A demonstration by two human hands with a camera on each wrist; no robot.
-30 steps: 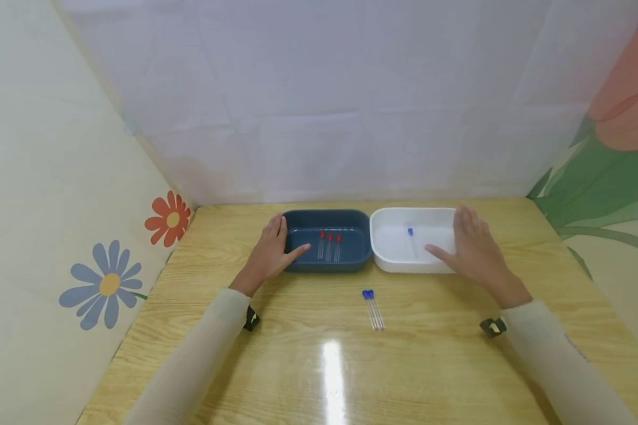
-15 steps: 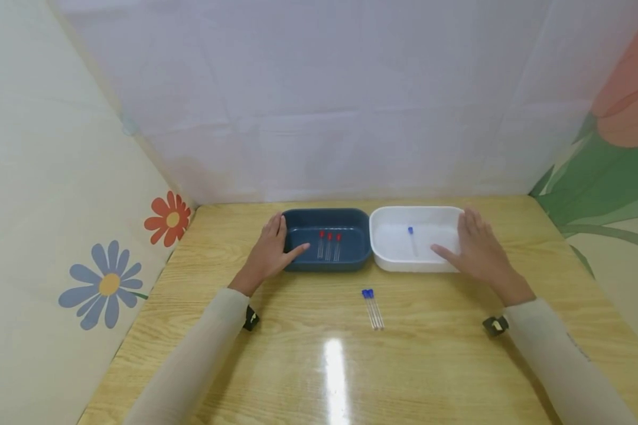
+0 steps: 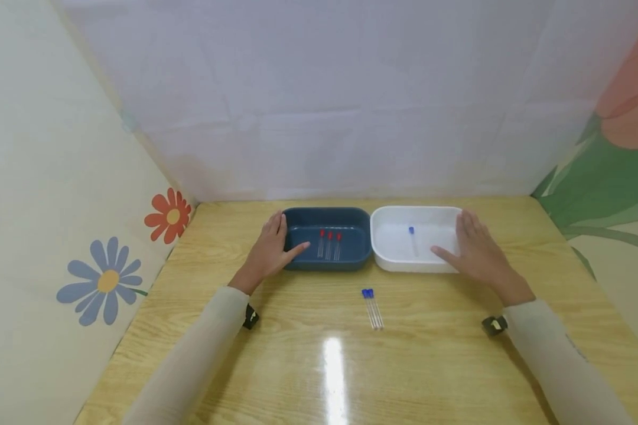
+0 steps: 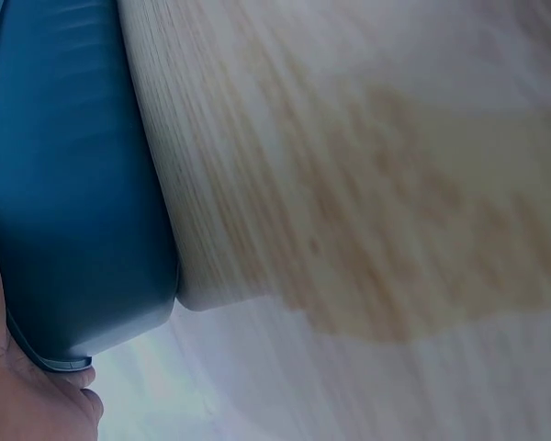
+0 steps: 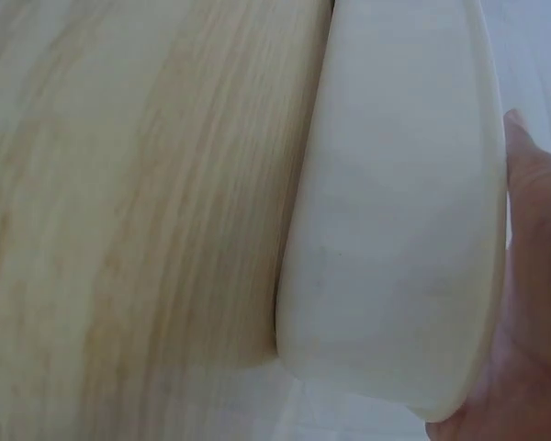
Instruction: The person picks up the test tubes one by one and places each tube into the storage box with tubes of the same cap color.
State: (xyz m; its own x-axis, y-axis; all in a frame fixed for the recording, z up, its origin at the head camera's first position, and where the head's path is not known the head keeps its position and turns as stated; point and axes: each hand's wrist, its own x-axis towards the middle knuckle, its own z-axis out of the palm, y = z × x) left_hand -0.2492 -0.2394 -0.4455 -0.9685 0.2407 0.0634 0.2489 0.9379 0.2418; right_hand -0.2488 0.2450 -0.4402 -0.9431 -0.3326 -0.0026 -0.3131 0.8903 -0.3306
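My left hand (image 3: 267, 251) rests against the left end of the dark blue dish (image 3: 326, 265), its thumb reaching over the near rim. Inside that dish lie three thin clear tubes with red caps (image 3: 329, 236). At the right end of the white dish (image 3: 409, 265), my right hand (image 3: 481, 254) touches the side with straight fingers, thumb over the rim. One blue-capped tube (image 3: 412, 231) lies in it. Both wrist views show the outer walls of the blue dish (image 4: 73, 184) and the white dish (image 5: 395, 202), with part of each hand at the edge.
A few blue-capped tubes (image 3: 373, 310) lie side by side on the wooden table (image 3: 298, 366), in front of where the dishes meet. Behind stands a white cloth backdrop (image 3: 319, 106). Flower-patterned panels (image 3: 106, 283) flank the table.
My right hand has shifted slightly rightward at the white dish's end. The left hand stays at the blue dish, and the tubes lie as before.
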